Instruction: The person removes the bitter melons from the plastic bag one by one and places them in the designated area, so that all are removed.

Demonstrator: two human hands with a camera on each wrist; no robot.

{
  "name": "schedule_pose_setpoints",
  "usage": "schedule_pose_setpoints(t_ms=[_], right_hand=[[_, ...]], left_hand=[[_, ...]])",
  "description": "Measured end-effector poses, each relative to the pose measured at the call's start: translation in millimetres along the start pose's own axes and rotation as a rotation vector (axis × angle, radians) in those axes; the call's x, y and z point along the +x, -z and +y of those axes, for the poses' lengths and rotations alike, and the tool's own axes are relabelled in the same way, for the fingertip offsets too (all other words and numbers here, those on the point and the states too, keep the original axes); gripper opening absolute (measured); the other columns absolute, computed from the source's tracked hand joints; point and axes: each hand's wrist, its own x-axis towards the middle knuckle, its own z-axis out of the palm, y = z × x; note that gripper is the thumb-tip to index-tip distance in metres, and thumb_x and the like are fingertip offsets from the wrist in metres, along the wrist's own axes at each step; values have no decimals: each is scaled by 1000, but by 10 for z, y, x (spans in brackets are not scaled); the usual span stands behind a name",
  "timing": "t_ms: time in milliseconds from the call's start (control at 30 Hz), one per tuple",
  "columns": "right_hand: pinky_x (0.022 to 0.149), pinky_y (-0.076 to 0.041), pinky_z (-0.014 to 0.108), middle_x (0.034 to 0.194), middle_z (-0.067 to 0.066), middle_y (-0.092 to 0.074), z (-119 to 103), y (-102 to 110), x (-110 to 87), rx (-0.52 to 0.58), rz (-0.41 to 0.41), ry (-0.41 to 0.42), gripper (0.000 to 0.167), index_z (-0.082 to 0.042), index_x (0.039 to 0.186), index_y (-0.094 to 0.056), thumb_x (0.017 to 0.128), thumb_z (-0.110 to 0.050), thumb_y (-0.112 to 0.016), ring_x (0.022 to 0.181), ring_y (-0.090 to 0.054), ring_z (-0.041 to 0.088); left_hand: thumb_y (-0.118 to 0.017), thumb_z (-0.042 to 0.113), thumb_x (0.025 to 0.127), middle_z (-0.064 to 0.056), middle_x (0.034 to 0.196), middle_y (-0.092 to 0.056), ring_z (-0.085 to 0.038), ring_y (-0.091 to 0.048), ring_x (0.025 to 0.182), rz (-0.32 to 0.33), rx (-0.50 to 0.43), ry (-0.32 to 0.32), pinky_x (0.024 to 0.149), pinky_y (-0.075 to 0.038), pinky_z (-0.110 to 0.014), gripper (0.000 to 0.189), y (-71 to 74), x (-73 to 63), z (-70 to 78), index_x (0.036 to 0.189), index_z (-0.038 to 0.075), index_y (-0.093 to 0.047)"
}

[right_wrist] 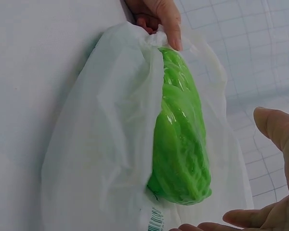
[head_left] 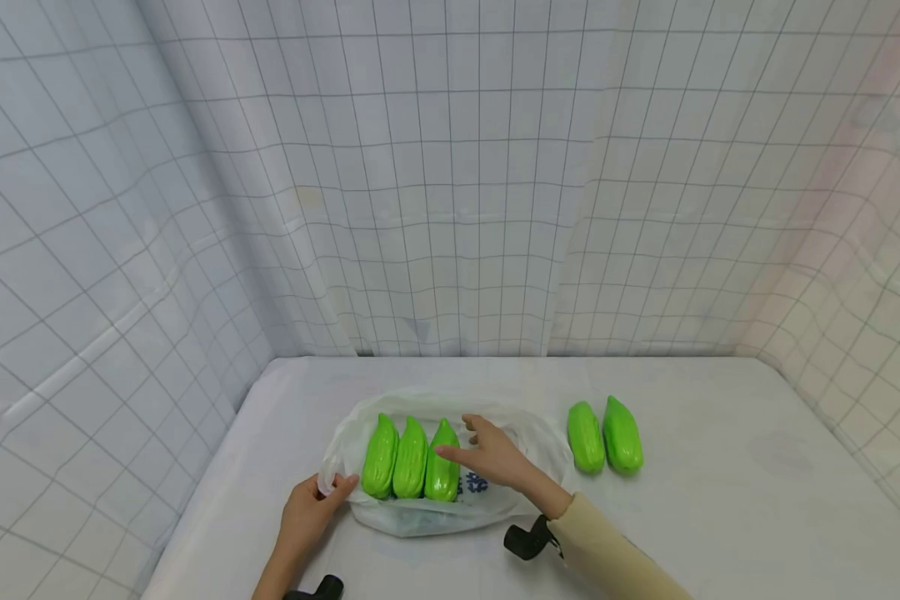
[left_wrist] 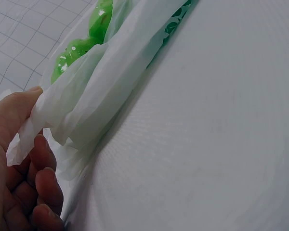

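Observation:
A white translucent plastic bag [head_left: 506,500] lies spread on the table with its mouth open. Three glossy, ridged green gourds [head_left: 410,458] lie side by side in it, their pointed tips facing away from me. My left hand [head_left: 305,517] pinches the bag's left edge between thumb and fingers; bunched plastic [left_wrist: 82,103] shows at that grip in the left wrist view. Over the bag is my right hand [head_left: 495,454], fingers spread and nothing held, its thumb beside the rightmost bagged gourd [head_left: 442,471]. In the right wrist view, a gourd [right_wrist: 180,139] shows through the bag's mouth.
Two more green gourds [head_left: 587,437] lie on the white table [head_left: 735,467] just right of the bag. Grid-patterned white curtains [head_left: 450,183] enclose the table at the back and both sides. Black wrist devices [head_left: 528,540] sit on both wrists.

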Motion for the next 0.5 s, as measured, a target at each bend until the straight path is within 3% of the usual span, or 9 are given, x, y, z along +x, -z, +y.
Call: schedule_pose_setpoints(t_ms=[500], right_hand=[[82, -46, 48, 132, 23, -47, 44, -106, 52, -5, 15, -45, 86, 7, 140, -33, 86, -53, -62, 112, -52, 37]], left_hand=[[-73, 37, 84, 3, 59, -43, -12, -39, 54, 9, -6, -7, 52, -32, -26, 33, -9, 0, 3, 80, 7, -60]])
